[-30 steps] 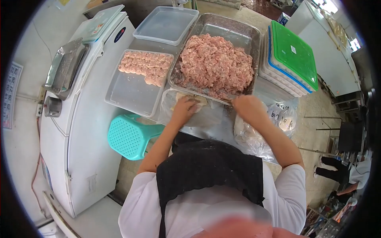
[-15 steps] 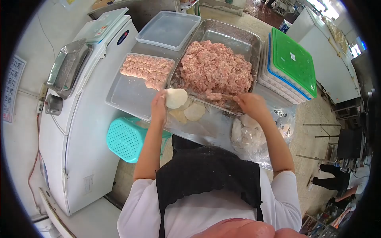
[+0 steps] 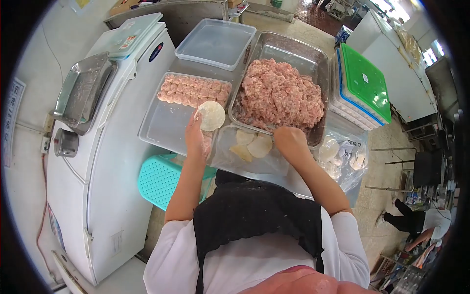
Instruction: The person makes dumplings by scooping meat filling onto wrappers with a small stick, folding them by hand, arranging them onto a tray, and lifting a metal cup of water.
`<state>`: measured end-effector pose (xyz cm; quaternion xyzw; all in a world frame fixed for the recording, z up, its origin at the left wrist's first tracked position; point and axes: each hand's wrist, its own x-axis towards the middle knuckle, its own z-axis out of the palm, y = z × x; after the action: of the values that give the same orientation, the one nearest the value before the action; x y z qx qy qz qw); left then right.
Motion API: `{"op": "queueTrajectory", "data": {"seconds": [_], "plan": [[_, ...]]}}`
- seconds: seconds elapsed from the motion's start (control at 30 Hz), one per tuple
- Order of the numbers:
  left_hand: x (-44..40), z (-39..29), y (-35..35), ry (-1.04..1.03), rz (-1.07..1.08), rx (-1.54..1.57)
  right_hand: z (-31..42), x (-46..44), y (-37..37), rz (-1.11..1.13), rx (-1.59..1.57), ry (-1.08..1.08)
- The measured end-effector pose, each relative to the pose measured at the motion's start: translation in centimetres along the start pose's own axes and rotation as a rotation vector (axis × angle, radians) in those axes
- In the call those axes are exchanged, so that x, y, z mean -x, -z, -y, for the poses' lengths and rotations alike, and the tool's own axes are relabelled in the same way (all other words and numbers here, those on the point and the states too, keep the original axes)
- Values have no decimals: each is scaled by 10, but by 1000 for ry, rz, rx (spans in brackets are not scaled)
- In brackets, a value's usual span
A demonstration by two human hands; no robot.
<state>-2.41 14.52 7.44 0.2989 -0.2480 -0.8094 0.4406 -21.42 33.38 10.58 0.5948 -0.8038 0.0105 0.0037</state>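
My left hand (image 3: 196, 138) holds a round pale wrapper (image 3: 211, 116) over the right edge of the clear tray (image 3: 164, 128), which bears rows of small meat dumplings (image 3: 188, 89). Closed at the near edge of the metal pan (image 3: 318, 59), my right hand (image 3: 290, 140) grips something that I cannot make out. A large heap of minced meat (image 3: 281, 93) fills much of that pan. Several loose wrappers (image 3: 260, 145) lie on plastic between my hands.
A clear lid or tray (image 3: 215, 43) lies behind the dumplings. Stacked trays with a green lid (image 3: 364, 78) stand right of the pan, near a plastic bag (image 3: 350, 159). A turquoise stool (image 3: 164, 180) and white freezer (image 3: 117, 161) are at left. Another person (image 3: 416, 220) is far right.
My left hand has picked up a wrapper from the pile and now holds it by the tray. My right hand has moved left along the pan's near edge.
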Motion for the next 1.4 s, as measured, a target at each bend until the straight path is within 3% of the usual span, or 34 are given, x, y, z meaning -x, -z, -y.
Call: {"op": "queueTrajectory", "data": {"seconds": [0.13, 0.27, 0.33, 0.43, 0.47, 0.57, 0.7, 0.77, 0.87, 0.97, 1.1, 1.2, 1.27, 1.33, 1.4], "plan": [[-11, -3, 0, 3, 68, -69, 1, -11, 2, -11, -195, -84], [-33, 20, -3, 64, 193, -37, -12, -7, 9, -46, -708, -323], [-32, 29, -30, 214, 260, 2, -12, -6, 30, -9, -893, -498], [-22, 40, -80, 413, 396, 179, -16, -7, 18, -182, -1206, -476], [-20, 43, -95, 477, 444, 261, -13, -7, 12, -228, -1095, -440], [-24, 49, -125, 471, 322, 354, -3, 2, -2, -377, -746, -302], [-43, 66, -102, 571, 444, 362, -14, 32, 48, -118, -425, -329], [-35, 73, -112, 510, 340, 284, -4, 39, 85, 6, -253, -399], [-19, 67, -127, 508, 282, 252, -22, 41, 46, -160, -257, -276], [-27, 62, -119, 498, 262, 306, -50, 47, 91, -61, -140, -207], [-49, 55, -96, 452, 253, 472, -99, 48, 78, 95, 71, -185], [-48, 53, -87, 324, 314, 441, -98, 51, 37, 302, 36, -212], [-25, 41, -104, 194, 260, 309, -103, 59, 19, 252, -140, -223], [-19, 41, -91, 110, 441, -87, -117, 65, 18, 176, -346, -162], [-10, 38, -88, -29, 576, -492, -125, 70, 18, 220, -698, -301]]}}
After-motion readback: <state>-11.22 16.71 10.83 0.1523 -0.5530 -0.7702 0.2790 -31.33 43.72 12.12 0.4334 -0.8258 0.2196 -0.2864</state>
